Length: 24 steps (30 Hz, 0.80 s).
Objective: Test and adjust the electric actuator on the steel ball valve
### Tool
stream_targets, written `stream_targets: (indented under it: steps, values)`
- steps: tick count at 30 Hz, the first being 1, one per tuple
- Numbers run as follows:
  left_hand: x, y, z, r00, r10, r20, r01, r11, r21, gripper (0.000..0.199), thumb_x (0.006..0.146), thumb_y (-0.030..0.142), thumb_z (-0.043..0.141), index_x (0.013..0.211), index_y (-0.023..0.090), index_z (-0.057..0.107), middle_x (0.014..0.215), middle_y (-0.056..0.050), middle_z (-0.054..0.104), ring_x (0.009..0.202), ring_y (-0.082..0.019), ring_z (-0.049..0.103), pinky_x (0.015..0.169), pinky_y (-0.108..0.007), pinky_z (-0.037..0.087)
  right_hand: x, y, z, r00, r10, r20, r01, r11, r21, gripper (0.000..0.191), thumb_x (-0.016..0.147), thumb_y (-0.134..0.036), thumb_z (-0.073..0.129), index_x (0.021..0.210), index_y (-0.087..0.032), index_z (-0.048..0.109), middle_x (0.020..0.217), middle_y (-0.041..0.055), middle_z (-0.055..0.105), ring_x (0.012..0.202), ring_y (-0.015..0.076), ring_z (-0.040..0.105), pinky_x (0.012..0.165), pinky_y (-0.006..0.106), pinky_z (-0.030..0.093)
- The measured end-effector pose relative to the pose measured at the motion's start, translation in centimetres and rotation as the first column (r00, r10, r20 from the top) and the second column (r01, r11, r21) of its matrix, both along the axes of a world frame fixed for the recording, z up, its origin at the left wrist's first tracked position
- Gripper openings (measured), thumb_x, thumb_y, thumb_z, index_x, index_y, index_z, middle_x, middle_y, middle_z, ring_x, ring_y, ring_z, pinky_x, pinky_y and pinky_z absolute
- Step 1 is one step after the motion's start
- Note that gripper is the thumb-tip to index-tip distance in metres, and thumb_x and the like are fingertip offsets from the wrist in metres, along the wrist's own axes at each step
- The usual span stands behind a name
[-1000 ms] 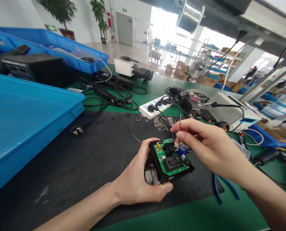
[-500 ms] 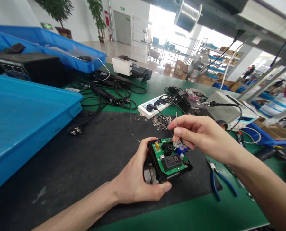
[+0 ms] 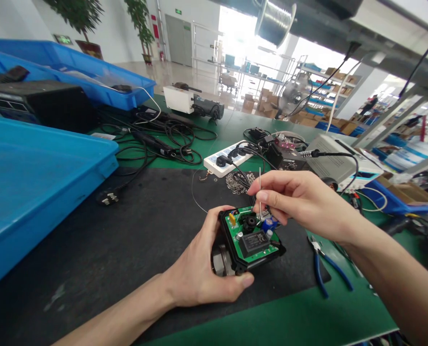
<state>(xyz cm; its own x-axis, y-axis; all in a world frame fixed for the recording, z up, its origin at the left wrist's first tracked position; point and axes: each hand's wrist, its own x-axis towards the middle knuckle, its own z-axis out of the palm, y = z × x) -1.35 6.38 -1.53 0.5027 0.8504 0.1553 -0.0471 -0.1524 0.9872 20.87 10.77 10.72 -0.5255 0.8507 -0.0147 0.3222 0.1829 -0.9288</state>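
Observation:
My left hand (image 3: 207, 269) is closed around a black square housing (image 3: 235, 263) with a round metal part under it. A green circuit board (image 3: 243, 250) sits in the housing, bearing a black module (image 3: 255, 243), blue capacitors (image 3: 270, 224) and a yellow component (image 3: 232, 219). Between thumb and fingers, my right hand (image 3: 286, 199) pinches a thin metal rod (image 3: 259, 180), held nearly upright over the board's far edge. The rod's lower end reaches down beside the blue capacitors; whether it touches anything there I cannot tell.
Blue-handled cutters (image 3: 320, 269) lie right of the housing. Many small metal rings (image 3: 238, 182) are spread beyond it, by a white power strip (image 3: 226, 161). A large blue tray (image 3: 48, 178) stands left. Cables, a soldering iron (image 3: 318, 154) and a grey instrument (image 3: 338, 158) occupy the back.
The whole view has shifted slightly, so everything sits a little further left. Both hands keep their grips, and the rod stays over the same part of the board.

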Motion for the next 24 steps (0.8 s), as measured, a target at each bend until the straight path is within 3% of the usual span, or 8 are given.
stream_targets:
  steps: [7, 24]
  values:
    - [0.0, 0.1, 0.0, 1.000, -0.014, 0.008, 0.014, 1.000, -0.010, 0.091, 0.074, 0.030, 0.085, 0.147, 0.031, 0.030, 0.141, -0.009, 0.053, 0.128, -0.031, 0.059, 0.112, -0.048, 0.053, 0.1, 0.2, 0.1, 1.000, -0.017, 0.016, 0.017, 1.000, -0.011, 0.018, 0.102, -0.030, 0.065, 0.109, -0.014, 0.071, 0.083, 0.0033, 0.072, 0.057, 0.0072, 0.050, 0.053, 0.019, 0.042]
    - [0.1, 0.1, -0.3, 1.000, -0.027, 0.005, 0.028, 0.999, -0.046, 0.096, 0.074, 0.031, 0.085, 0.149, 0.031, 0.026, 0.147, -0.011, 0.049, 0.133, -0.033, 0.055, 0.117, -0.053, 0.047, 1.2, 0.4, 0.6, 0.995, 0.096, -0.019, -0.095, 0.995, 0.040, 0.020, 0.101, -0.034, 0.066, 0.104, -0.016, 0.074, 0.088, 0.0029, 0.073, 0.056, 0.0073, 0.052, 0.053, 0.021, 0.043]
